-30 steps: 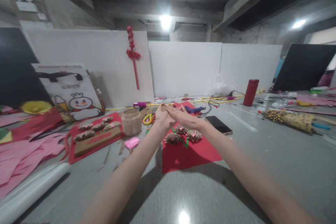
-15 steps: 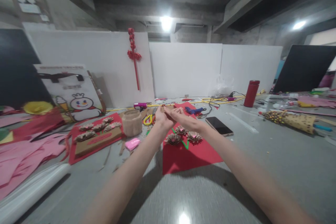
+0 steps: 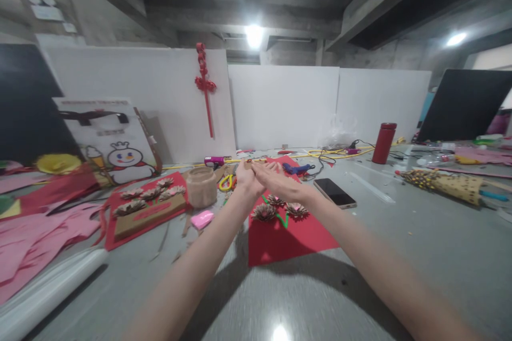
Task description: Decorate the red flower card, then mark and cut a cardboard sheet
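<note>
My left hand (image 3: 247,180) is turned palm up above the far part of a red sheet (image 3: 292,242). Across its palm lies my right hand (image 3: 278,182), its fingers stretched flat. The two palms touch or nearly touch; whether anything small sits between them is hidden. Below the hands, on the sheet, are several brown layered flowers (image 3: 264,212) with pink centres and green strip stems (image 3: 283,219). Left of my left hand lie yellow-handled scissors (image 3: 226,183), partly covered. A blue tool (image 3: 298,169), perhaps a glue gun, rests beyond my right hand.
To the left stand a jar (image 3: 201,187) and a finished-looking red flower panel (image 3: 150,208); a pink packet (image 3: 202,219) lies nearer. At right are a phone (image 3: 335,192), a clear ruler (image 3: 372,188), a red bottle (image 3: 384,143) and a wrapped bouquet (image 3: 444,184).
My right hand has shifted slightly over the left palm, and less of the brown piece behind the fingers shows. Objects on the table have stayed in place.
</note>
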A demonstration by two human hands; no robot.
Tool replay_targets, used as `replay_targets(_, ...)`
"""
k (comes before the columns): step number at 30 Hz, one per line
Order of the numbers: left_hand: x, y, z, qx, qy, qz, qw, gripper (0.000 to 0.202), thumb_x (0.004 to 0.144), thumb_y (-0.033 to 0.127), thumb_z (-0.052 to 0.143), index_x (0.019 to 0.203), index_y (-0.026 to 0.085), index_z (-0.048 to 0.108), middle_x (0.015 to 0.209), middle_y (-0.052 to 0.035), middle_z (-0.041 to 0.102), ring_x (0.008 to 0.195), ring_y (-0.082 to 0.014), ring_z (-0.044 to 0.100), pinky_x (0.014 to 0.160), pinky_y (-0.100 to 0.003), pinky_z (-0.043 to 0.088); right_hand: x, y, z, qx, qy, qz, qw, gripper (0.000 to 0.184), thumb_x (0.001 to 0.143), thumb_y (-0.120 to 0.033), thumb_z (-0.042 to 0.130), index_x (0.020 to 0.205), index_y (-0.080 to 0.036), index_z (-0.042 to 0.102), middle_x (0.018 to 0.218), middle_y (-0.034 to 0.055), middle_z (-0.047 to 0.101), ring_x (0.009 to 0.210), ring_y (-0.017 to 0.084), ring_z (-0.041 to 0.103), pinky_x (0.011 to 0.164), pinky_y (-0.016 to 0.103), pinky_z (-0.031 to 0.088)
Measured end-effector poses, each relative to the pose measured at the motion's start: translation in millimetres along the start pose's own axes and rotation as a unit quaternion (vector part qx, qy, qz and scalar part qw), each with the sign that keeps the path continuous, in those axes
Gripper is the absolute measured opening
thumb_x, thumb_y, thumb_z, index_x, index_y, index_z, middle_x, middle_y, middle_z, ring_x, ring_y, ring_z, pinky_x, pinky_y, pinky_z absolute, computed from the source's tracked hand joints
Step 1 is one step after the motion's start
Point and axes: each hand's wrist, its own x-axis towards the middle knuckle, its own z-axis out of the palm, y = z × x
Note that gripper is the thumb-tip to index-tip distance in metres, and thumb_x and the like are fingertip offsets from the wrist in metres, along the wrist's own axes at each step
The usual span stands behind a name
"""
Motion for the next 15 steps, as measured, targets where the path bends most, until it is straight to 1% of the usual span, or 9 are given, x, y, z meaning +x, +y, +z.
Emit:
replay_targets(2, 0.0, -0.6, 0.5, -0.003, 0.012, 0.008, 1.000, 0.070, 0.078, 0.053, 0.011, 0.117, -0.002, 0.029, 0.108, -0.0253, 0.048, 0.091, -0.0279, 0.054, 0.076, -0.043, 0.043, 0.0, -3.5, 0.4, 0.038, -0.002, -0.015, 0.999, 0.065, 0.079, -0.053, -0.002, 0.131, -0.017, 0.014, 0.136, 0.0046, 0.012, 0.124, 0.017, 0.007, 0.101, 0.042, 0.003)
replay_targets(3, -0.1, -0.7, 0.5, -0.002, 0.014, 0.007, 1.000, 0.072, 0.078, 0.054, 0.011, 0.117, -0.003, 0.028, 0.108, -0.0257, 0.048, 0.091, -0.0281, 0.054, 0.076, -0.043, 0.043, 0.4, -1.4, 0.2, 0.041, -0.001, -0.019, 0.999, 0.064, 0.079, -0.052, -0.003, 0.130, -0.018, 0.015, 0.136, 0.0039, 0.014, 0.124, 0.018, 0.009, 0.100, 0.043, 0.003)
replay_targets(4, -0.3, -0.7, 0.4, 0.000, 0.014, 0.003, 1.000, 0.072, 0.077, 0.054, 0.011, 0.117, -0.003, 0.028, 0.108, -0.0257, 0.048, 0.091, -0.0281, 0.054, 0.075, -0.043, 0.043, 1.1, 2.9, -0.1, 0.030, 0.003, -0.018, 0.999, 0.064, 0.080, -0.052, -0.003, 0.130, -0.018, 0.016, 0.136, 0.0039, 0.014, 0.124, 0.018, 0.009, 0.100, 0.044, 0.002)
replay_targets(6, -0.9, -0.6, -0.3, 0.008, 0.008, -0.006, 1.000, 0.069, 0.078, 0.053, 0.010, 0.116, -0.002, 0.031, 0.107, -0.0249, 0.049, 0.090, -0.0275, 0.055, 0.074, -0.042, 0.044, 2.8, 16.2, -1.1, -0.031, 0.012, -0.005, 0.999, 0.064, 0.080, -0.052, -0.001, 0.130, -0.015, 0.015, 0.136, 0.0059, 0.013, 0.124, 0.020, 0.008, 0.098, 0.047, -0.006)
replay_targets(8, -1.4, -0.1, -1.2, 0.012, 0.000, -0.012, 1.000, 0.066, 0.080, 0.050, 0.010, 0.113, -0.002, 0.033, 0.105, -0.0248, 0.050, 0.089, -0.0267, 0.055, 0.071, -0.040, 0.045, 4.0, 30.9, -2.4, -0.114, 0.022, 0.011, 0.993, 0.064, 0.081, -0.051, 0.003, 0.130, -0.012, 0.014, 0.136, 0.0086, 0.010, 0.124, 0.022, 0.005, 0.094, 0.050, -0.013)
replay_targets(11, -1.3, 0.9, -2.5, 0.010, -0.012, -0.014, 1.000, 0.065, 0.080, 0.047, 0.009, 0.109, -0.004, 0.036, 0.102, -0.0260, 0.050, 0.087, -0.0264, 0.056, 0.067, -0.037, 0.047, 4.2, 43.6, -4.1, -0.199, 0.029, 0.023, 0.979, 0.060, 0.083, -0.047, 0.005, 0.129, -0.011, 0.017, 0.136, 0.0103, 0.010, 0.124, 0.023, 0.005, 0.092, 0.054, -0.014)
replay_targets(13, -1.0, 1.4, -2.6, 0.010, -0.017, -0.018, 1.000, 0.063, 0.080, 0.047, 0.011, 0.108, -0.003, 0.037, 0.101, -0.0255, 0.051, 0.087, -0.0269, 0.055, 0.066, -0.038, 0.047, 3.4, 41.1, -4.0, -0.200, 0.028, 0.018, 0.979, 0.058, 0.083, -0.047, 0.005, 0.129, -0.014, 0.019, 0.136, 0.0093, 0.010, 0.124, 0.023, 0.005, 0.092, 0.054, -0.013)
replay_targets(15, -0.6, 1.6, -2.1, 0.008, -0.013, -0.018, 1.000, 0.061, 0.080, 0.046, 0.012, 0.110, -0.001, 0.037, 0.102, -0.0242, 0.052, 0.088, -0.0275, 0.055, 0.069, -0.041, 0.046, 2.0, 30.7, -2.7, -0.150, 0.021, 0.007, 0.988, 0.059, 0.082, -0.048, 0.005, 0.130, -0.016, 0.018, 0.136, 0.0077, 0.012, 0.124, 0.021, 0.004, 0.095, 0.050, -0.012)
